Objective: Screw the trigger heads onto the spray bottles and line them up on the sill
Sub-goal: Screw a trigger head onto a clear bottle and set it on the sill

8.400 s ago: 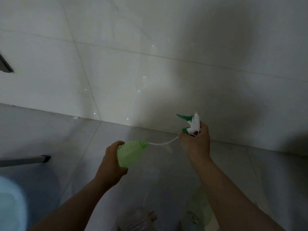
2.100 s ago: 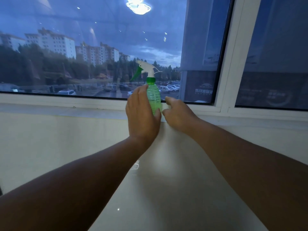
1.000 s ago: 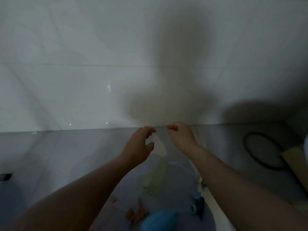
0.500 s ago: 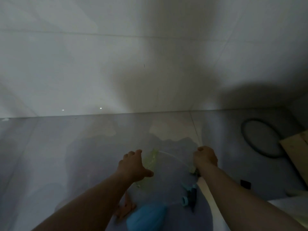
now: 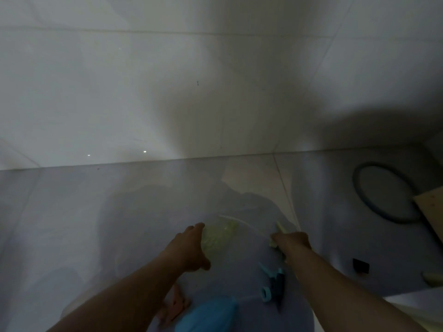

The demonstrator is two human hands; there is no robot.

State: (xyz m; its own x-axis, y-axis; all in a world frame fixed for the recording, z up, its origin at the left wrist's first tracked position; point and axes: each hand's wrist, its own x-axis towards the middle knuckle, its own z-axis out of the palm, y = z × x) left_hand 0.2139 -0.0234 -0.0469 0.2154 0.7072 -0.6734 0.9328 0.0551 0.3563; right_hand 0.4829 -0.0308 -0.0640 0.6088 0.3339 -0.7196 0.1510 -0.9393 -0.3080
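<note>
Reaching down toward the floor [image 5: 100,212], both arms are seen from the head camera in dim, blurred light. A pale yellow-green bottle [image 5: 221,236] is gripped by the left hand [image 5: 189,250], with the fingers curled over its far side and the thumb below it. A yellow trigger head [image 5: 279,230] is held by the right hand [image 5: 291,240], clenched around its body so that only the tip shows above the knuckles. A thin white tube [image 5: 247,224] is seen arcing between the bottle and the trigger head; whether the head is threaded on cannot be told.

Near the bottom edge, a blue bottle [image 5: 208,315] is seen between the two forearms, and a blue trigger head [image 5: 272,282] lies just beside the right forearm. An orange trigger head [image 5: 176,305] is partly hidden by the left forearm. A clear bag [image 5: 242,188] appears to be spread under these things.

Further right, a dark ring [image 5: 359,195] lies on the floor, a wooden board [image 5: 431,212] overlaps its edge, and a small black block [image 5: 360,265] sits near them. A tiled wall [image 5: 119,80] fills the upper half.
</note>
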